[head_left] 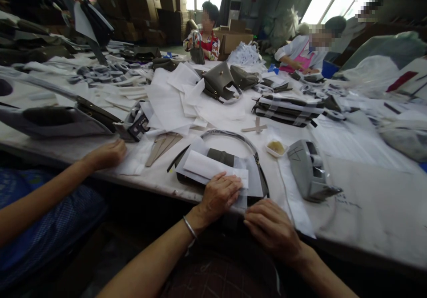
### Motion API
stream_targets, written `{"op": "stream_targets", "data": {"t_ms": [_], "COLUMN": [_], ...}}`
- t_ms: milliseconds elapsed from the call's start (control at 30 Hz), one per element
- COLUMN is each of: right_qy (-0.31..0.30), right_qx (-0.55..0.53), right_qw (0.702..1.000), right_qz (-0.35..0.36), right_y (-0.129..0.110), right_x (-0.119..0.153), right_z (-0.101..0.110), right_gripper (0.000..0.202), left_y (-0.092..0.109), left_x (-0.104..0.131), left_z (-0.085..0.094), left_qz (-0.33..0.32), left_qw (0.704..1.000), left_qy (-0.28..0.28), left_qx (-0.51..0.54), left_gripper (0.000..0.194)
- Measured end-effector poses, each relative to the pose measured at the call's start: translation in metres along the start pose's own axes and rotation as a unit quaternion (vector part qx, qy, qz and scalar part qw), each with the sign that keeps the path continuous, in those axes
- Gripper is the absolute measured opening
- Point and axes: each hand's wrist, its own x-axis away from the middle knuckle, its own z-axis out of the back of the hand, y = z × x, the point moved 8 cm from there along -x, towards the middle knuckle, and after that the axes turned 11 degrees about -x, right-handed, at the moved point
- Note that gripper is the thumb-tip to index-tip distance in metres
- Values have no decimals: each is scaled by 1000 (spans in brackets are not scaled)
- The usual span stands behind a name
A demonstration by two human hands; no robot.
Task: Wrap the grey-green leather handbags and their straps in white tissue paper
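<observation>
A dark olive handbag (190, 178) lies at the table's front edge, its strap (251, 144) looped behind it. White packing sheets (207, 167) cover most of its front, and a dark flap or tab (220, 156) shows above them. My left hand (220, 193) rests flat on the sheets, fingers extended. At the bag's lower right corner is my right hand (271, 227), its fingers curled together close to the table edge. Whatever those fingers may hold is hidden.
A grey tape dispenser (307, 169) stands to the right, beside a small dish with yellowish contents (276, 147). Grey strips (163, 146) lie left of the bag. A co-worker's hand (106, 153) is at far left. Other bags (220, 82) and loose white sheets (173, 93) lie behind.
</observation>
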Motion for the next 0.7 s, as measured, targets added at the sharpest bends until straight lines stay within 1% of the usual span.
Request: {"op": "stream_targets", "data": {"t_ms": [67,133,200,267,367,467,533,600,700], "right_qy": [-54,-71,-59,-23,55,114,125,119,115], "right_qx": [28,86,139,173,171,95,29,-23,-54], "right_qw": [998,994,989,985,983,988,991,992,991], "right_qz": [10,5,3,0,-23,-43,-47,-43,-44], "right_y": [-2,7,17,22,21,19,18,16,11], "right_x": [17,28,33,30,22,18,19,22,27], "right_z": [-23,-43,-58,-65,-62,-52,-49,-47,-41], "right_gripper": [18,24,32,33,24,24,25,23,23], "left_y": [0,0,0,0,-1,-2,-2,-2,-1], "left_x": [0,-1,-1,-2,-2,-2,-1,1,4], "left_z": [1,1,2,2,1,0,-1,-2,-5], "left_qz": [-1,-2,-2,-2,-5,-13,-19,-27,-39], "left_qw": [1000,1000,1000,1000,1000,1000,1000,999,999], "left_qy": [-2,-3,-2,-1,-2,-15,-18,-13,-3], "left_qx": [5,6,3,-3,-10,-11,-13,-18,-29], "left_gripper": [22,23,23,23,22,24,26,26,26]}}
